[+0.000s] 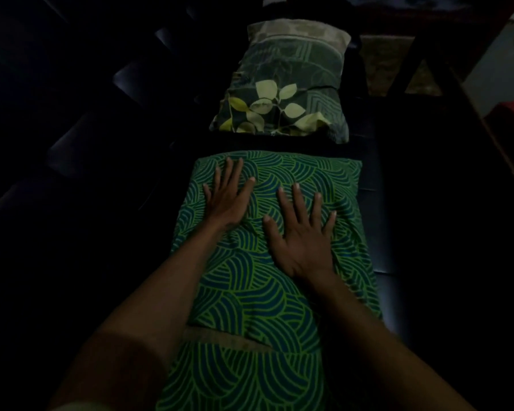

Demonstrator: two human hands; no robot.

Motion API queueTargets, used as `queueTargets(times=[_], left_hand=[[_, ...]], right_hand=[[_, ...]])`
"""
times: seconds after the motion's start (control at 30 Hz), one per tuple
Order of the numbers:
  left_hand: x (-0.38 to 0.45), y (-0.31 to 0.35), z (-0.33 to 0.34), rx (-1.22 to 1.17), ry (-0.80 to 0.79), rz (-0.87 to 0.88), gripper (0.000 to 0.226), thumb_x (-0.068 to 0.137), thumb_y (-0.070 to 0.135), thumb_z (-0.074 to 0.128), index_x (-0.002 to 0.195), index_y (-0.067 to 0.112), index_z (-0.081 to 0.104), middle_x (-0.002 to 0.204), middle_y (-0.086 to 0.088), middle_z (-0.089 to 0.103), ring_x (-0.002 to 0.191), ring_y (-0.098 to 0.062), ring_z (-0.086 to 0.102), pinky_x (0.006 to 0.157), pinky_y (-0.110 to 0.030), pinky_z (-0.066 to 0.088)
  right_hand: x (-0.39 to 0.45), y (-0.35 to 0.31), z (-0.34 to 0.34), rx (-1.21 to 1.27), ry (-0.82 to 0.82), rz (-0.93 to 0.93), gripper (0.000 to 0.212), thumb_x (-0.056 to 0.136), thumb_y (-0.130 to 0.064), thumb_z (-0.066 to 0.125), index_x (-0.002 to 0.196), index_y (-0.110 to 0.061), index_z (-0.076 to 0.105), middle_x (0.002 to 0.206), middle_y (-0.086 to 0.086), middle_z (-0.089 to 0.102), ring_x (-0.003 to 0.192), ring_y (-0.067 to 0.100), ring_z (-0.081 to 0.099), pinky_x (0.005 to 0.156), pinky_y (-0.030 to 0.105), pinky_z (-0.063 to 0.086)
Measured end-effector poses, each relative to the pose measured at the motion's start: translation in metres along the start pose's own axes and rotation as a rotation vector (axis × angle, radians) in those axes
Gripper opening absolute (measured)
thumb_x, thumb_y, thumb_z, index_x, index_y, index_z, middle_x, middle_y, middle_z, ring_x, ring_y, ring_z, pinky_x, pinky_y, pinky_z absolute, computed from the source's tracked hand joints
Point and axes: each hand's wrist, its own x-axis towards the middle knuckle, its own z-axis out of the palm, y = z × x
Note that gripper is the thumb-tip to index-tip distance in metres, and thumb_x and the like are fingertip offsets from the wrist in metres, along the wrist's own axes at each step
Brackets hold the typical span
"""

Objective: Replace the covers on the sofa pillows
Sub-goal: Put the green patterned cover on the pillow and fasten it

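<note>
The green pillow point(267, 262) lies lengthwise on the dark sofa point(398, 203), long axis running away; left hand point(227, 200) and right hand point(303, 238) press flat on it, fingers spread, beyond it seemingly another pillow point(282, 84)

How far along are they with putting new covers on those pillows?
The near pillow already wears its green swirl cover, and the left hand and right hand press flat on it. The far pillow looks half done: a leaf-print cloth lies loosely over it.
</note>
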Motion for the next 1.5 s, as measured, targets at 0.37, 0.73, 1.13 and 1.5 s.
queueTargets(times=[0.37,0.73,1.13,1.5], left_hand=[[-0.032,0.008,-0.009,0.174,0.034,0.009,0.071,0.094,0.069,0.006,0.157,0.040,-0.011,0.165,0.009,-0.019,0.151,-0.021,-0.024,0.118,-0.059,-0.015],[-0.005,0.009,-0.014,0.142,-0.155,-0.081,0.075,0.093,0.079,0.018,0.155,0.047,-0.009,0.165,0.013,-0.019,0.151,-0.031,-0.020,0.118,-0.062,-0.011],[-0.233,-0.023,-0.070,0.117,-0.199,-0.250,0.070,0.096,0.073,0.010,0.157,0.042,-0.001,0.167,0.011,-0.010,0.154,-0.030,-0.009,0.118,-0.058,-0.011],[-0.244,-0.037,-0.049,-0.246,-0.036,-0.152,0.061,0.103,0.055,0.038,0.158,0.039,0.018,0.168,0.007,0.002,0.155,-0.022,0.003,0.124,-0.051,0.004]], right_hand=[[0.049,-0.001,-0.035,0.008,-0.037,0.089,0.077,0.096,-0.075,0.021,0.162,-0.039,0.002,0.169,-0.011,-0.015,0.154,0.028,-0.025,0.116,0.065,-0.020],[0.066,0.015,-0.035,0.090,-0.267,0.128,0.083,0.093,-0.081,0.026,0.161,-0.043,-0.003,0.169,-0.011,-0.015,0.155,0.030,-0.018,0.117,0.069,-0.009],[-0.099,-0.041,-0.037,0.017,-0.105,-0.103,0.076,0.096,-0.078,0.024,0.160,-0.045,0.000,0.168,-0.008,-0.021,0.151,0.039,-0.027,0.117,0.064,-0.017],[-0.118,-0.033,-0.055,0.138,-0.049,-0.050,0.071,0.096,-0.064,0.048,0.158,-0.034,0.029,0.170,0.002,0.010,0.157,0.033,0.003,0.123,0.061,0.002]])
